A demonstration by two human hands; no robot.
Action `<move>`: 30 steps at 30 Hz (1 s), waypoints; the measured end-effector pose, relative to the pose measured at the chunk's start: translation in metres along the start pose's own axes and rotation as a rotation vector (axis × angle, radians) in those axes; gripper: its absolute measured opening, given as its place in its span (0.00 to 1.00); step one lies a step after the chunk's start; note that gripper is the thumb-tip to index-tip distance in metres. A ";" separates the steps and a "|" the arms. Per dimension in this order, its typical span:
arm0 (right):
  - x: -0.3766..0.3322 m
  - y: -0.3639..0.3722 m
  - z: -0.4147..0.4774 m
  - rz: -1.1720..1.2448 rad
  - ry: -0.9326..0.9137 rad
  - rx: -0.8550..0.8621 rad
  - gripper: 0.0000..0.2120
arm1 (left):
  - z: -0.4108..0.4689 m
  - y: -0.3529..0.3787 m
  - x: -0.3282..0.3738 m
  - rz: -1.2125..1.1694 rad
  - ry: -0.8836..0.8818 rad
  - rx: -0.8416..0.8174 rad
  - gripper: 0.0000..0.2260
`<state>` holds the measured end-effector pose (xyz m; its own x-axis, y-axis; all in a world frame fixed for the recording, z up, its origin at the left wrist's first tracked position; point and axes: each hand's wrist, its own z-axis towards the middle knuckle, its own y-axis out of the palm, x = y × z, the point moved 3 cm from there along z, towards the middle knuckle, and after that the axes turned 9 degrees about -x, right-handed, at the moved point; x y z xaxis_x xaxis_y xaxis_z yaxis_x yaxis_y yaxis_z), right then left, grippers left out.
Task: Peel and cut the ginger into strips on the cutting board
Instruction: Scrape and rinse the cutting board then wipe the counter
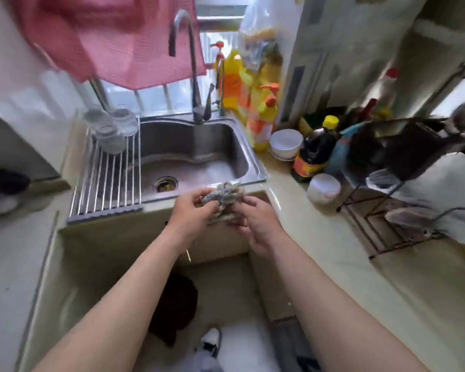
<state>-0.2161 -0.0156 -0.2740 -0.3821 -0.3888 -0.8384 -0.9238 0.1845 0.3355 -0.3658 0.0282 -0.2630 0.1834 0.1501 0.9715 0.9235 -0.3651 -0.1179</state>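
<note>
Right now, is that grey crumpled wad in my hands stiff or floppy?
Probably floppy: the wad bunches in irregular folds between the left hand and right hand. Likely light, since loosely curled fingers hold it.

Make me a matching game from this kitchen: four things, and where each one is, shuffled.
Things: 1 pink cloth; 2 glass jars; 3 dark bottle; 4 grey rag.
Places: A on the drying rack; B gripped by left hand and right hand; C hanging up high; D on the counter beside the sink.
Pairs: 1-C, 2-A, 3-D, 4-B.
</note>
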 end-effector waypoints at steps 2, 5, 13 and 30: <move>0.008 0.040 0.040 0.026 0.057 -0.066 0.10 | 0.017 -0.051 -0.014 -0.009 -0.020 0.120 0.12; 0.022 0.099 0.094 0.031 0.131 -0.129 0.17 | 0.036 -0.122 -0.030 0.034 -0.031 0.266 0.13; 0.040 0.178 0.140 -0.086 0.281 -0.317 0.32 | 0.049 -0.262 -0.057 0.150 -0.266 0.759 0.13; 0.001 -0.144 -0.134 0.226 0.003 0.141 0.37 | 0.003 0.140 0.073 0.075 0.070 -0.117 0.11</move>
<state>-0.0865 -0.1637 -0.2651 -0.5788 -0.3256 -0.7476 -0.8023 0.3913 0.4508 -0.2220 -0.0094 -0.2094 0.2227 0.0550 0.9733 0.8615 -0.4785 -0.1701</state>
